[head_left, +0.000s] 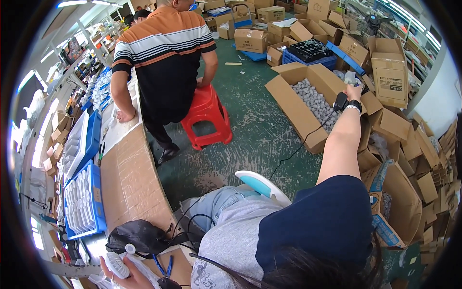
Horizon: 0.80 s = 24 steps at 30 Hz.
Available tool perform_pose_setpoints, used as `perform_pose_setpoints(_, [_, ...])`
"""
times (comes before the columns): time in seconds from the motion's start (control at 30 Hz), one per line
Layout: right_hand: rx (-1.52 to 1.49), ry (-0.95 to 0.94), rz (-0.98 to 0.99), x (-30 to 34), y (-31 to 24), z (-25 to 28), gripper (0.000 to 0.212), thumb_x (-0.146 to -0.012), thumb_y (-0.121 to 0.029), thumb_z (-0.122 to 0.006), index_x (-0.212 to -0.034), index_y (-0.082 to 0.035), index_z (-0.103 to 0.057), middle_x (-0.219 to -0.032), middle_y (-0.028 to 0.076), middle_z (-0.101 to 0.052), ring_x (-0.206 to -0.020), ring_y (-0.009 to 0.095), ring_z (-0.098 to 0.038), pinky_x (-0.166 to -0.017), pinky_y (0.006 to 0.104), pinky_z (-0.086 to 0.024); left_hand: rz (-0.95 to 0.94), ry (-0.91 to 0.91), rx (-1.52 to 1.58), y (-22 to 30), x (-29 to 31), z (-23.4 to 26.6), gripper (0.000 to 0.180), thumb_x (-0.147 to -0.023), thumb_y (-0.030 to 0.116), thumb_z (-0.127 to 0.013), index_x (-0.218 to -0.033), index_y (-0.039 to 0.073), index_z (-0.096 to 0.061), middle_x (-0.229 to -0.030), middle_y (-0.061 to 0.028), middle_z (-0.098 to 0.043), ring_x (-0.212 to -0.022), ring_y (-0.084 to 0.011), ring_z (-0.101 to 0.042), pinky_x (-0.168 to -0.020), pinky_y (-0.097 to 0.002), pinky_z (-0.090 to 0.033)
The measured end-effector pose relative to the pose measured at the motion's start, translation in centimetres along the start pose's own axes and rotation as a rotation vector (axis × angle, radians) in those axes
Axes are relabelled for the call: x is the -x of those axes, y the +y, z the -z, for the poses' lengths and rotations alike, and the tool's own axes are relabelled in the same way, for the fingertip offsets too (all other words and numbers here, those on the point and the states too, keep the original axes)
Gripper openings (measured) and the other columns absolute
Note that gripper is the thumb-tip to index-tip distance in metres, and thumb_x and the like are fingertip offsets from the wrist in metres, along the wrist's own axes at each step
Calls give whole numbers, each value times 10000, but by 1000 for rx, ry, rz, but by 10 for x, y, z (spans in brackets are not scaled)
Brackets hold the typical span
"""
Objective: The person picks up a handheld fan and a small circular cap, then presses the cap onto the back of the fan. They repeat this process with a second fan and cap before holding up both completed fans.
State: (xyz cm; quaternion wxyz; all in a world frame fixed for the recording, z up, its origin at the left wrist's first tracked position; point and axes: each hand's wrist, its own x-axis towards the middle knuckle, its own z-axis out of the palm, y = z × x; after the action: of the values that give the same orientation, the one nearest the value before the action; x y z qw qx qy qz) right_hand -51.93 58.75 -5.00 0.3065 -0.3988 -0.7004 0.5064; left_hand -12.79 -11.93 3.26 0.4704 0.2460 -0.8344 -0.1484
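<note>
At the lower left, my left hand (136, 278) is closed around a white ribbed plastic piece (117, 265), rounded in outline. A small white disc (130, 248) shows just above it. My right arm stretches far out to the right, over the edge of an open carton (301, 126) full of small greyish-white wrapped pieces (313, 98). At its end my right hand (355, 91) has its fingers closed on a small translucent whitish piece (351, 78), whose kind is too small to make out. A black device with a cable (340, 101) is strapped at that wrist.
Blue-handled pliers (163, 265) and a black bag (137, 237) lie on the cardboard-covered bench (137, 178). A blue tray (97, 192) holds white parts. Ahead, a person (166, 58) leans on a red stool (209, 118). Cartons (392, 72) crowd the right side.
</note>
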Motion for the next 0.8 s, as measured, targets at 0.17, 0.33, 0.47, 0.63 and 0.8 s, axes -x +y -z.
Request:
perform_pose_setpoints(0.17, [6,-32,22,-4,6,0,694,-722,-139,-522,-1318,33,-210,-835,141,-611,-574,179,-619,-394,290,-405,-51,27,-32,1,0,1,440,-866,171,-562,-1262,88,-388,-1209,-144,-443,-1044,-237,-469,-891,-352,-375])
perform_pose_setpoints(0.33, [7,-7,-9,-1,6,2,697,-720,-142,-523,-1317,33,-210,-830,139,-613,-582,180,-619,-395,289,-400,-10,9,35,-2,0,3,446,-861,168,-569,-1260,85,-387,-1226,-141,-435,-1059,-240,-466,-900,-355,-373])
perform_pose_setpoints(0.47, [6,28,-16,11,-2,0,643,-722,-150,-521,-1284,36,-271,-806,136,-615,-592,179,-621,-397,287,-397,-7,8,28,-3,0,5,449,-859,174,-570,-1259,87,-387,-1240,-133,-429,-1071,-241,-463,-900,-353,-375])
perform_pose_setpoints(0.63, [38,51,-6,6,-11,-3,467,-726,-154,-508,-1141,46,-433,-780,130,-618,-597,178,-624,-398,284,-393,-52,28,-30,-5,1,7,446,-859,166,-569,-1258,87,-387,-1245,-128,-427,-1078,-240,-461,-899,-353,-378])
perform_pose_setpoints(0.8, [-25,40,8,-1,-8,-14,361,-717,-146,-495,-1020,51,-500,-759,130,-617,-605,177,-627,-396,282,-393,-68,34,-8,-9,0,7,440,-859,156,-567,-1255,86,-389,-1248,-129,-424,-1077,-238,-459,-889,-356,-386])
